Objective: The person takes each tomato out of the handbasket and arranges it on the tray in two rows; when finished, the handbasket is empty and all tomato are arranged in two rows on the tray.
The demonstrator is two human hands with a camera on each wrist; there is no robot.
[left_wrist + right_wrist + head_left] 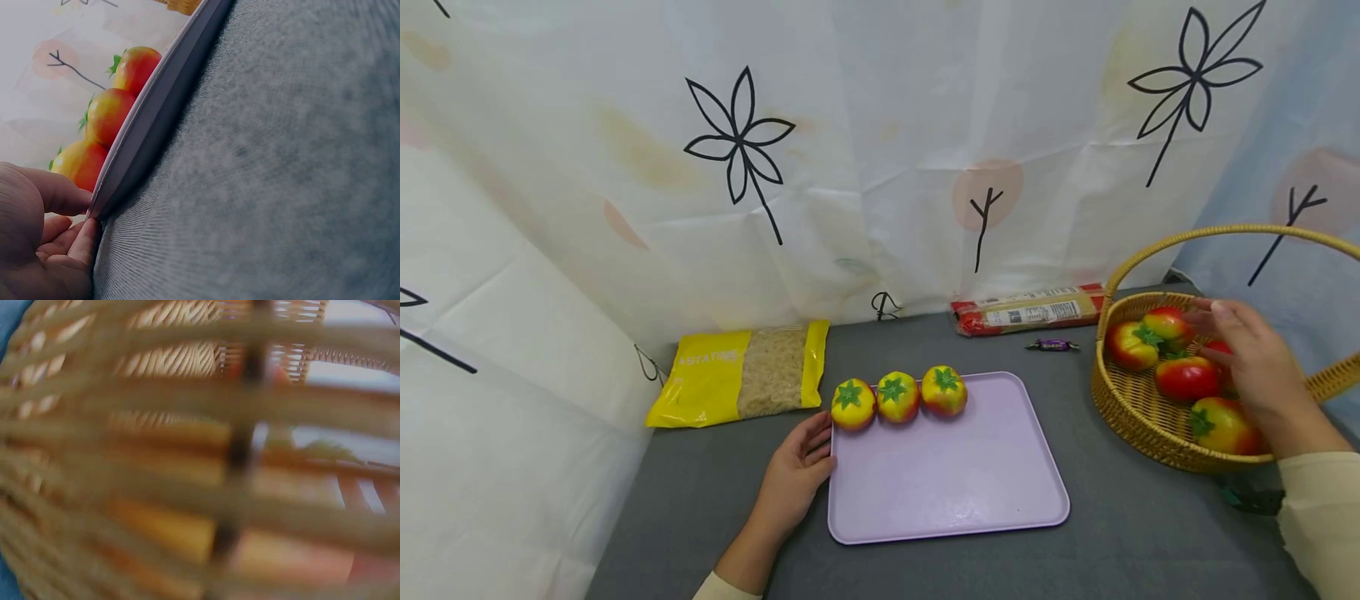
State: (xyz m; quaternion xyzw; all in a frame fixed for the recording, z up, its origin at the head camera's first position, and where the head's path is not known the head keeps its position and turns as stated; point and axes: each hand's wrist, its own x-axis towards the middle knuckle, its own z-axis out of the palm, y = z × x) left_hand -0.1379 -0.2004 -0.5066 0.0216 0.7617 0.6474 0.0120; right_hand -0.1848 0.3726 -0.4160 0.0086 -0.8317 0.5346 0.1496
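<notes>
A lilac tray [955, 492] lies on the grey table with three red-yellow toy tomatoes [898, 397] in a row along its far edge. My left hand [801, 467] holds the tray's left rim [156, 106], thumb on top and fingers under the edge [75, 244]. A wicker basket [1131, 417] with a hoop handle stands at the right and holds several more tomatoes [1186, 377]. My right hand [1247, 354] hovers over them inside the basket, fingers loosely extended and holding nothing. The right wrist view shows only blurred basket weave [187, 456].
A yellow bag of grain [741, 373] lies at the back left. A long red-and-white packet [1030, 310] and a small purple sweet [1052, 344] lie at the back. A patterned white curtain [850, 150] encloses the table.
</notes>
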